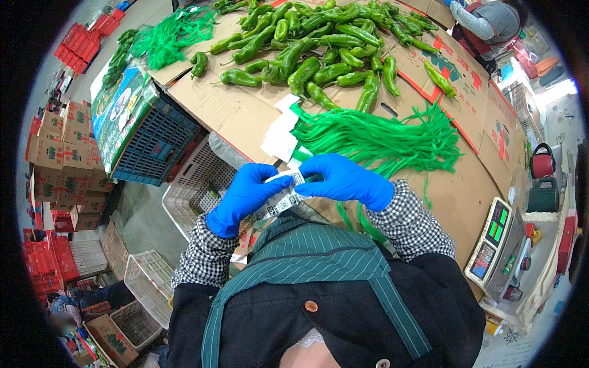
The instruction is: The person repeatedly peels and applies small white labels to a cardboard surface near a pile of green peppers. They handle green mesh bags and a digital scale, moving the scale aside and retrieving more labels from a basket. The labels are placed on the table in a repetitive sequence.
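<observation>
In blue gloves, both hands meet at the near edge of the cardboard-covered table. My left hand (242, 197) is closed on a strip of white printed labels (281, 203), which hangs down between the hands. The thumb and fingers of my right hand (345, 180) pinch the upper end of the same strip. Just beyond them lies a bundle of green mesh net bags (380, 140), fanned out to the right. White tags (281, 135) are at the bundle's left end. A large heap of long green peppers (331, 52) covers the far part of the table.
A digital scale (489, 242) stands at the right. To the left are a blue crate (150, 144) and a white crate (184, 190). Stacked cartons (64, 159) and red crates (80, 49) stand farther left. Another person (491, 24) is at the far right.
</observation>
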{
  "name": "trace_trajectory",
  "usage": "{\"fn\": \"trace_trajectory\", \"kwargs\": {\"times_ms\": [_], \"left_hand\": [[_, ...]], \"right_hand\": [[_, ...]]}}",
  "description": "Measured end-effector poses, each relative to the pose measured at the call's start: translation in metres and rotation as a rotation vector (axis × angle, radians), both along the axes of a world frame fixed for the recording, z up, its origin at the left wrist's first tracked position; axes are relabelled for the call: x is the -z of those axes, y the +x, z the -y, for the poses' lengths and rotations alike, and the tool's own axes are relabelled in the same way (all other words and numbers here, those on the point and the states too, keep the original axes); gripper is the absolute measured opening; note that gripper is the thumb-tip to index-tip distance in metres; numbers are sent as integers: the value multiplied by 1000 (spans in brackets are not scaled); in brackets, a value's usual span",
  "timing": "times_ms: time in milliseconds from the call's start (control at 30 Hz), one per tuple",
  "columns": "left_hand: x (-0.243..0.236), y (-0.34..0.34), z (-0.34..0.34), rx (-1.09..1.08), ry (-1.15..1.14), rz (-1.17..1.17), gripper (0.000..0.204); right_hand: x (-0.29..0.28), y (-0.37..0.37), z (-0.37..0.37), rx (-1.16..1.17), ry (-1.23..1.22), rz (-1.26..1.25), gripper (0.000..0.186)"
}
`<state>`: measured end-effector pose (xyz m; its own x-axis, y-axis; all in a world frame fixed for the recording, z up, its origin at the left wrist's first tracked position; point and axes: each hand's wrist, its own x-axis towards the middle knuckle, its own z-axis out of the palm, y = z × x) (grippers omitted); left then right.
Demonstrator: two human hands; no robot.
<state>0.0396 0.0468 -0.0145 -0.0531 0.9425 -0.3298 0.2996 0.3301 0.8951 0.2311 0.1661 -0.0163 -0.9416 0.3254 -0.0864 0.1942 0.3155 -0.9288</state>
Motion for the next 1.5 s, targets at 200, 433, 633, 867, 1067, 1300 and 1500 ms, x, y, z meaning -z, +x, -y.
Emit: {"fn": "trace_trajectory", "kwargs": {"times_ms": [200, 433, 633, 867, 1067, 1300, 1500], "left_hand": [[4, -17, 19, 14, -7, 159, 21], [12, 22, 21, -57, 67, 419, 21], [7, 15, 36, 24, -8, 167, 20], [30, -1, 81, -60, 37, 184, 18], [26, 16, 81, 157, 65, 148, 24], [14, 9, 97, -34, 23, 120, 23], [30, 11, 94, -229, -36, 99, 17]], "right_hand": [[36, 5, -12, 165, -329, -22, 32], [29, -8, 17, 178, -265, -149, 22], [17, 30, 1, 414, -158, 54, 25], [-4, 121, -43, -361, -474, 243, 29], [55, 1, -3, 368, 424, -82, 32], [100, -47, -18, 416, 989, -82, 26], [77, -34, -32, 537, 113, 3, 23]]}}
